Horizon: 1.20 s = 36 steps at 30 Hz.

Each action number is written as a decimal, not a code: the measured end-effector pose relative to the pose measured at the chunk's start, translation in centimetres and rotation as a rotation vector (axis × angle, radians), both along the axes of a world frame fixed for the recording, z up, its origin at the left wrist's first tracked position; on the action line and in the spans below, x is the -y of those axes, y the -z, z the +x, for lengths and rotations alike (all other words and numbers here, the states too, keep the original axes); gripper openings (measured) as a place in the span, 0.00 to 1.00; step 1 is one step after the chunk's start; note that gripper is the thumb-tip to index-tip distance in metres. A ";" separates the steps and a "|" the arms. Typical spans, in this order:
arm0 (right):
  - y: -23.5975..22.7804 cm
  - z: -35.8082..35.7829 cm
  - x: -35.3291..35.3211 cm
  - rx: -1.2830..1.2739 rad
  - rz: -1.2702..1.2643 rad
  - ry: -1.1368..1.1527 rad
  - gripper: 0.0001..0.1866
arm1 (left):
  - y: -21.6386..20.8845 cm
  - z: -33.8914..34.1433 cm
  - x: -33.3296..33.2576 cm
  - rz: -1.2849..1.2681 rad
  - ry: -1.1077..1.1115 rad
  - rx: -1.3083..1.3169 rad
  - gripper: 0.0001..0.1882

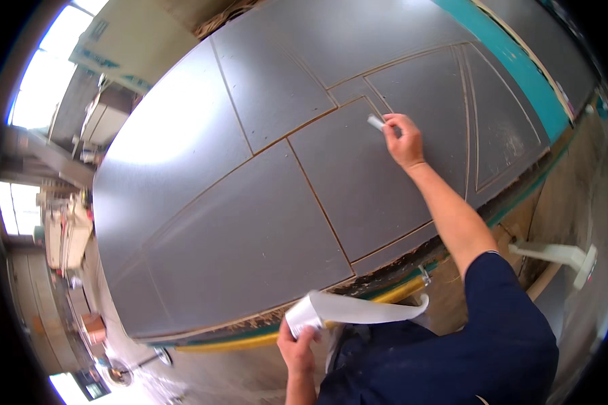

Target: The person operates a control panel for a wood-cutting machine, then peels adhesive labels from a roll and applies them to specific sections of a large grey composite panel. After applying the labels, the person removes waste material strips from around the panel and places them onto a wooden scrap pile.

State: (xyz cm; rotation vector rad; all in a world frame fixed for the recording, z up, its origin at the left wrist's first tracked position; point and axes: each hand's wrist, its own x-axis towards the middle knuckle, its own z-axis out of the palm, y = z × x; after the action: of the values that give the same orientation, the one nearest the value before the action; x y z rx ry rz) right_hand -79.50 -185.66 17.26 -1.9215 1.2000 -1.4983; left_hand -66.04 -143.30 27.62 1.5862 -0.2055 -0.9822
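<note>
My left hand [297,351] is closed around a roll of white sheet material [305,317], held low by the board's near edge. A loose strip [368,310] of it trails off to the right and curls at its end. Out over the board, my right hand [404,142] pinches a small white piece [375,122], slightly blurred; I cannot tell whether it is paper or tape. Beneath that hand lies a large dark grey board [250,216] with thin brown grooves cut into straight-edged sections. The white piece is near a narrow stepped groove.
A yellow bar [398,291] runs under the board's rough near edge, with a small metal clamp [425,275] on it. Teal sheeting [520,74] borders the far right side. A pale bracket-like arm [554,255] juts out at right. Boxes [108,115] and windows line the left.
</note>
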 end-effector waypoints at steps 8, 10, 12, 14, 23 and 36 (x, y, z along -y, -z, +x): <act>-1.3 -3.1 -6.3 -0.607 -0.351 -0.814 0.07 | -1.1 0.3 6.4 -0.132 -0.119 -0.064 0.11; -1.9 -3.4 -7.4 -0.772 -0.236 -0.874 0.18 | -1.3 0.3 6.9 -0.139 -0.123 -0.049 0.11; -2.0 -3.1 -8.3 -0.966 -0.035 -0.861 0.27 | -1.4 0.3 7.4 -0.161 -0.107 -0.038 0.10; -1.8 -2.8 -9.0 -0.965 -0.048 -0.863 0.35 | -1.4 0.4 8.0 -0.179 -0.067 -0.041 0.10; -7.5 -4.8 -11.2 -0.771 0.371 -0.679 0.23 | -1.4 2.2 7.3 -0.171 0.009 -0.086 0.12; -14.4 8.1 -26.1 -0.404 -0.138 -1.105 0.16 | -0.4 3.8 0.6 -0.454 -0.118 -0.479 0.18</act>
State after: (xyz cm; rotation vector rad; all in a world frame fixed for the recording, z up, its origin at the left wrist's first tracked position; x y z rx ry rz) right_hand -71.36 -159.53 31.67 -2.3949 0.0087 -0.6115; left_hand -62.20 -143.86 28.04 0.9116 0.0020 -1.1015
